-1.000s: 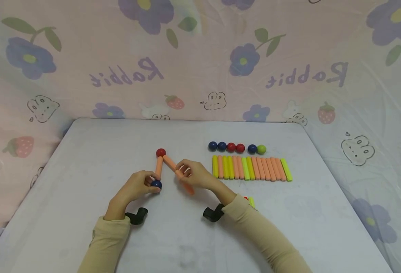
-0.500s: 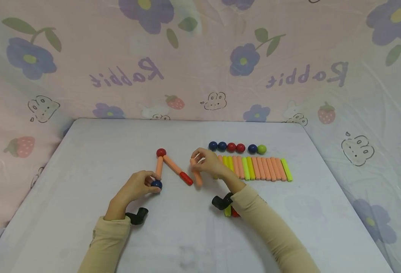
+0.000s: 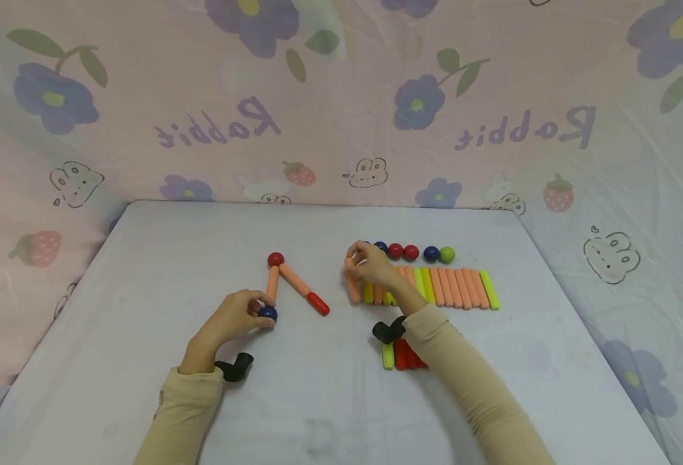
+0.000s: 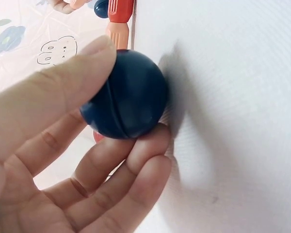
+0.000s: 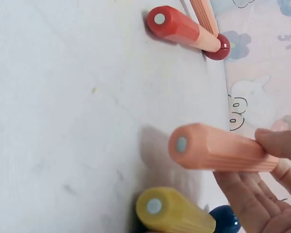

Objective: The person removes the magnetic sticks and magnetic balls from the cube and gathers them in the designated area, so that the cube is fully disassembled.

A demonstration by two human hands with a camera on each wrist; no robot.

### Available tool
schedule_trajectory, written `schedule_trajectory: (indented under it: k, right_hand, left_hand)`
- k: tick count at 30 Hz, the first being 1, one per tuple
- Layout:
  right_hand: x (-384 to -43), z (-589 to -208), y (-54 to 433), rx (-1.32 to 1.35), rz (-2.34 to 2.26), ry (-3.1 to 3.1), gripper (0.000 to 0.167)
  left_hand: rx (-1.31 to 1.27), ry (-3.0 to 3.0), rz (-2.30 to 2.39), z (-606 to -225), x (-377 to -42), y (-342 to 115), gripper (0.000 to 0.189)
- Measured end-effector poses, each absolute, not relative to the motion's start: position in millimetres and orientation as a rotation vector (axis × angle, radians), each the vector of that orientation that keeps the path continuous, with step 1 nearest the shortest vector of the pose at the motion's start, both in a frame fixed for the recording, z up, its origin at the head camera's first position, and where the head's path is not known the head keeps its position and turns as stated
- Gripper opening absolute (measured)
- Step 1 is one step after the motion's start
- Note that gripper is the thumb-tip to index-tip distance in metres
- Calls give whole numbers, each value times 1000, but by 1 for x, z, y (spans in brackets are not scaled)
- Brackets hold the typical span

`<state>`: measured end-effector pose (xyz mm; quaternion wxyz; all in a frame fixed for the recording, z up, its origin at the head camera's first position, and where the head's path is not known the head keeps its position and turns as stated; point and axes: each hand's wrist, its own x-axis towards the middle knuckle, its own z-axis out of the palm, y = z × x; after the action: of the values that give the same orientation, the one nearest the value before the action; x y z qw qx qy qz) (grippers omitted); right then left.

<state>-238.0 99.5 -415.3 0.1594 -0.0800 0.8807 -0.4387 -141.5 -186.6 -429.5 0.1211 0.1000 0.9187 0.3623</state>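
Observation:
My left hand (image 3: 234, 316) pinches a dark blue ball (image 4: 131, 97) between thumb and fingers, low against the white tabletop. From that ball an orange stick (image 3: 273, 284) runs up to a red ball (image 3: 275, 259). A second orange stick (image 3: 295, 280) slants down from the red ball, with a red stick (image 3: 318, 303) in line at its lower end. My right hand (image 3: 373, 266) pinches another orange stick (image 5: 213, 148) by one end. A silvery disc marks its free end. It hangs beside the left end of the stick row, over the table.
Side by side at the right lies a row of orange, yellow and lime sticks (image 3: 463, 288), partly behind my right hand. Several blue, red and lime balls (image 3: 411, 252) line up behind it. Red sticks (image 3: 400, 355) and a lime stick (image 3: 388, 356) lie nearer, partly under my right sleeve.
My right hand has carried its orange stick right and back, away from the slanting pair, uncovering the red stick. My left hand stays on the blue ball.

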Motion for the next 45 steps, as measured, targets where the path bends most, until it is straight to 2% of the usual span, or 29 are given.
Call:
schedule_trajectory:
  k: [18,24,37,45]
  right_hand:
    - [-245,-423,108,-310,-1028,2728,23]
    - [-249,-424,111,-241,-972,2715,29]
    - [-253,-427,114,-177,-907,2709,23]
    - [-244,-421,109,-198,-882,2760,27]
  left_hand:
    - [277,2686,1059,-430,-142,-186,30]
    - [273,2682,1062,-431,-143,-186,30]
    - [270,2685,1058,-431,-144,-187,29]
    - [268,2681,1059,-430,-143,-187,29]
